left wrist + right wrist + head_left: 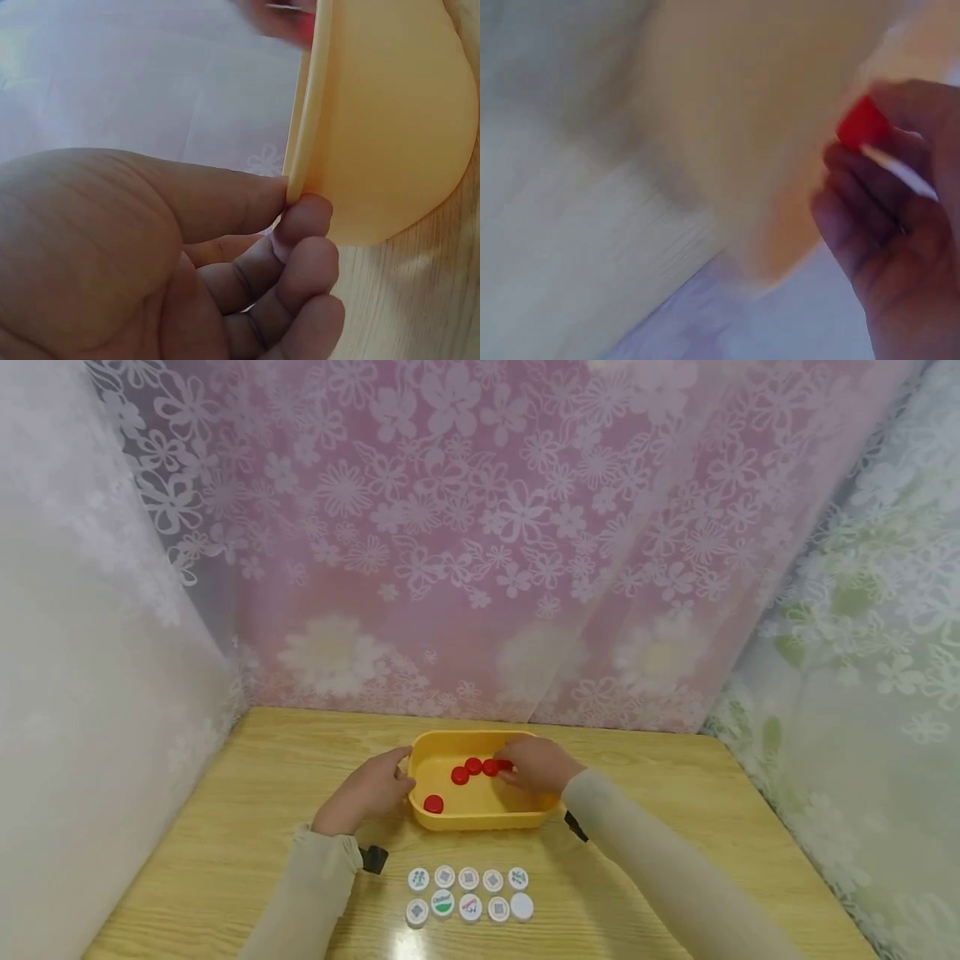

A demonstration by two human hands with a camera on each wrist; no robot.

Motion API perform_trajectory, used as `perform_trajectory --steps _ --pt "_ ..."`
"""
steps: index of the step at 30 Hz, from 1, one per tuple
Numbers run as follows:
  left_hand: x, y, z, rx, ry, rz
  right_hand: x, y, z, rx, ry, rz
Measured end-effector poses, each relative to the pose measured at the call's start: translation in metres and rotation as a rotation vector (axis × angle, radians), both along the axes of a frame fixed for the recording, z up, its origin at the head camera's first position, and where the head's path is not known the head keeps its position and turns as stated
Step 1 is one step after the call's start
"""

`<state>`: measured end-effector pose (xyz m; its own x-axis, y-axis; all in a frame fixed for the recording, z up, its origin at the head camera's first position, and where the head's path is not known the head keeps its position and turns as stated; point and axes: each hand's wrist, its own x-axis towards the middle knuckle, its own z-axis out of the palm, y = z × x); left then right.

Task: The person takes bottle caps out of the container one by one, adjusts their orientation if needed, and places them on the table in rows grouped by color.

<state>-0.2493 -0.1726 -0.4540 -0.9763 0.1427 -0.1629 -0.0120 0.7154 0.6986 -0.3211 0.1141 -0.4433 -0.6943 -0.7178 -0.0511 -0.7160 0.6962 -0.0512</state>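
Observation:
A yellow plastic tub [483, 821] stands on the table with several red bottle caps [460, 775] lying on its floor. At its left end my left hand [372, 789] pinches the rim between thumb and index finger, the other fingers curled below against the outside. My right hand [538, 764] reaches over the tub's right end. In the right wrist view a red cap [862, 124] is pinched between that hand's thumb and fingers, with a thin pale strip beside it.
Nearer to me, two rows of round white caps [469, 907], most with printed tops, lie on the wooden table [652, 860]. A pink floral curtain [450, 568] hangs behind the table, and pale curtains [862, 677] close off both sides.

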Motion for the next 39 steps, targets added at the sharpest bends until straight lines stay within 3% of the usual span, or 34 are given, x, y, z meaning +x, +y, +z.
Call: perform_trajectory --steps 2,4,8,10,12,20,30,39 --pt "0.0 -0.001 0.001 0.012 -0.006 -0.002 0.028 -0.01 0.008 -0.088 0.024 0.051" --pt "0.0 -0.001 0.001 0.024 -0.009 -0.011 0.066 -0.021 0.012 -0.131 0.013 0.113" --pt "0.0 -0.002 0.001 0.034 -0.012 -0.016 0.137 -0.038 -0.001 -0.09 -0.02 0.315" --pt "0.0 -0.002 0.001 0.026 -0.015 -0.009 0.159 -0.044 -0.01 -0.058 -0.027 0.415" --pt "0.0 -0.002 0.002 0.016 -0.02 -0.003 0.171 -0.05 -0.019 -0.032 -0.027 0.48" --pt "-0.002 0.002 0.002 -0.003 -0.039 -0.003 0.178 -0.063 -0.04 0.013 0.065 0.564" --pt "-0.005 -0.001 0.003 0.0 -0.015 -0.021 0.175 -0.07 -0.039 0.018 0.004 0.479" --pt "-0.003 -0.001 0.005 -0.014 -0.053 -0.019 0.173 -0.069 -0.042 0.003 0.005 0.483"
